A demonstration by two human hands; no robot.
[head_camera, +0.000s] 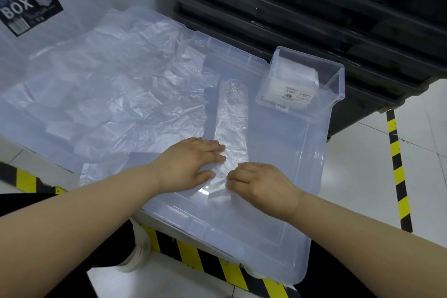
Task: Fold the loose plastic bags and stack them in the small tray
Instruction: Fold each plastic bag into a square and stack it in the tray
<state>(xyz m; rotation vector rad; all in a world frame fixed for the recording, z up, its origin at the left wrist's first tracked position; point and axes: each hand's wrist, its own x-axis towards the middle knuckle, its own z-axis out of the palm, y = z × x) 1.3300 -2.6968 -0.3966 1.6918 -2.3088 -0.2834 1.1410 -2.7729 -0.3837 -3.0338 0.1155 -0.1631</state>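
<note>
Current bag [232,113] is already down to a long narrow strip, lying flat on the clear lid [278,152] and running away from the person toward the small tray [338,80]. Left hand [193,162] lies flat on the strip's near end with straight fingers: grip released, just pressing. I read that as pinning the slippery film and holding the crease. Right hand [261,186] has its fingers curled onto the near edge, just beside the left. Can't tell if that grip has pinched the film or only bears on it. It looks placed to lift the end and fold it lengthwise, so probably mid-fold with the short folds still to do. Tray sits at the strip's far right, near but not touching, and holds a stack of folded bags [297,72], so drop-off is a short reach. Loose bags [121,80] are heaped on the left, well away from the folding area.
</note>
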